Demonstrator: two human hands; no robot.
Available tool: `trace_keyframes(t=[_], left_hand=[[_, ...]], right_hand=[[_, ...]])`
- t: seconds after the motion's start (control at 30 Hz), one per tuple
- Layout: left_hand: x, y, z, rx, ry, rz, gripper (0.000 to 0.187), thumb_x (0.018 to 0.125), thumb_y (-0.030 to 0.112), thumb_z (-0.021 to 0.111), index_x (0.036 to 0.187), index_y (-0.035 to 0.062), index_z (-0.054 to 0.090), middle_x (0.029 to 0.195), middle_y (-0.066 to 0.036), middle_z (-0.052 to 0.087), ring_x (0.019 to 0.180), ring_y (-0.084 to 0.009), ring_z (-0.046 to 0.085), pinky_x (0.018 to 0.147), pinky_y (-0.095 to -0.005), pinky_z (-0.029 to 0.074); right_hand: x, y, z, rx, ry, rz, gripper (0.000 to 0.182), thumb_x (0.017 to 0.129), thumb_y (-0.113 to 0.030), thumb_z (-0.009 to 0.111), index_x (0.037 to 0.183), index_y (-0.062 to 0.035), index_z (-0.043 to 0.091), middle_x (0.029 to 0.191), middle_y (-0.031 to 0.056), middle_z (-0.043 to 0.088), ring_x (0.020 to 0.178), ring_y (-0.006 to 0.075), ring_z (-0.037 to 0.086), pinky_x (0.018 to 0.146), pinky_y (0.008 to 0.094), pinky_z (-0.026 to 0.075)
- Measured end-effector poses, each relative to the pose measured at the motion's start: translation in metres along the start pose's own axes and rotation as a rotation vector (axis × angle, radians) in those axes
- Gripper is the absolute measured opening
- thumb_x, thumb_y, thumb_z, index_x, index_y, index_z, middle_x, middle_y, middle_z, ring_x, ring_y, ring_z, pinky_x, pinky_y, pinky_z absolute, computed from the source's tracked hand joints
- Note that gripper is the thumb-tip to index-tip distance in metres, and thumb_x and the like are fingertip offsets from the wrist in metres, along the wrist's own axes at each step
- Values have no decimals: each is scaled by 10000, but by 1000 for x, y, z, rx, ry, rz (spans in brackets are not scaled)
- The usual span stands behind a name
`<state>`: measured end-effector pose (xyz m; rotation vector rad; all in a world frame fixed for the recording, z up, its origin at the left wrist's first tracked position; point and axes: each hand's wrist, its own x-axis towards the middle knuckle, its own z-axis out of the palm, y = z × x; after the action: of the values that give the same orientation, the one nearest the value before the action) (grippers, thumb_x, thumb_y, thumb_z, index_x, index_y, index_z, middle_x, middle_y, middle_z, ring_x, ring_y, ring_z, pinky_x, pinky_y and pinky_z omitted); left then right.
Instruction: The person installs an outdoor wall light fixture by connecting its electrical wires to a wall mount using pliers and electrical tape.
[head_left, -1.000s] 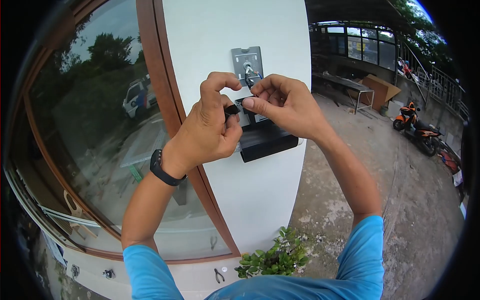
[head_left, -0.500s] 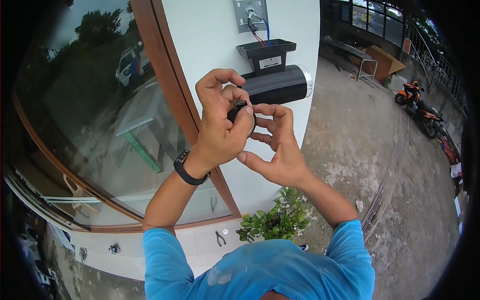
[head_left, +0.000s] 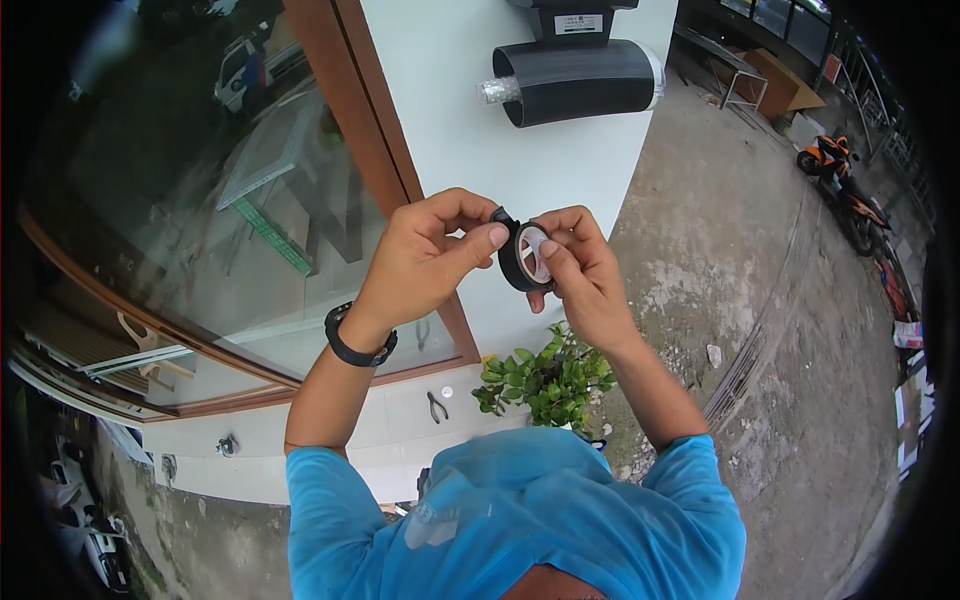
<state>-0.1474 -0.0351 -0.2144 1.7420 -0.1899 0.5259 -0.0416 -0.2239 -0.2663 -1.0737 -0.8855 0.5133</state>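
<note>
A roll of black electrical tape (head_left: pixel 513 268) is between my two hands, in front of the white wall. My right hand (head_left: pixel 585 275) grips the roll, its thumb on the pale inner core. With thumb and forefinger my left hand (head_left: pixel 425 250) pinches the short loose end of the tape (head_left: pixel 503 216), which is lifted off the roll. Above my hands a black cylindrical wall lamp (head_left: pixel 585 82) hangs by the wall, a clear piece sticking out of its left end. Its upper part is cut off by the frame edge.
A brown-framed glass pane (head_left: pixel 300 170) is on the left. Below lie pliers (head_left: pixel 438 407) on a tiled ledge (head_left: pixel 380 425), beside a leafy plant (head_left: pixel 550 385). An orange motorcycle (head_left: pixel 845 200) and a metal-legged table (head_left: pixel 720 62) stand on the concrete at right.
My right hand has closed on the tape roll, and my left hand now pinches only the tape's end. The view has tipped down, so the lamp appears higher.
</note>
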Motion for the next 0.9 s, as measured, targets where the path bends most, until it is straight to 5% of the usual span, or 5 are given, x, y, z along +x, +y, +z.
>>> trace_keyframes(t=[0.1, 0.23, 0.37, 0.63, 0.9], left_hand=[[-19, -14, 6, 92, 119, -9, 150, 1019, 127, 694, 1032, -22, 695, 891, -28, 706, 757, -62, 647, 632, -227, 520], [-41, -50, 17, 154, 314, 72, 141, 1023, 120, 678, 991, -15, 700, 837, -31, 701, 704, -56, 637, 600, -216, 495], [-63, -63, 20, 99, 424, 60, 156, 1012, 107, 686, 951, -35, 705, 852, -50, 690, 687, -64, 645, 559, -224, 487], [-94, -65, 3, 228, 445, 98, 161, 1002, 111, 696, 953, -39, 728, 861, -54, 675, 721, -86, 655, 594, -237, 508], [-128, -81, -34, 197, 552, 13, 170, 1007, 120, 695, 941, -33, 726, 857, -51, 669, 747, -94, 616, 639, -232, 483]], right_hand=[[-16, 9, 23, -21, 142, 8, 345, 1085, -156, 548, 1389, -15, 469, 1292, 136, 590, 1010, 155, 627, 716, 305, 578], [-43, 52, 46, -609, 269, -378, 578, 920, -242, 802, 1396, -47, 536, 1379, 192, 527, 1191, 312, 551, 887, 410, 531], [-54, 87, 57, -814, 284, -446, 614, 837, -216, 866, 1354, -44, 583, 1318, 176, 549, 1123, 339, 521, 957, 448, 432], [-59, 123, 93, -922, 221, -399, 499, 873, -97, 798, 1310, -39, 566, 1135, 90, 692, 1034, 306, 567, 919, 436, 426], [-57, 145, 118, -777, 98, -301, 548, 959, -138, 704, 1385, 28, 400, 1066, 154, 721, 966, 300, 631, 936, 461, 381]])
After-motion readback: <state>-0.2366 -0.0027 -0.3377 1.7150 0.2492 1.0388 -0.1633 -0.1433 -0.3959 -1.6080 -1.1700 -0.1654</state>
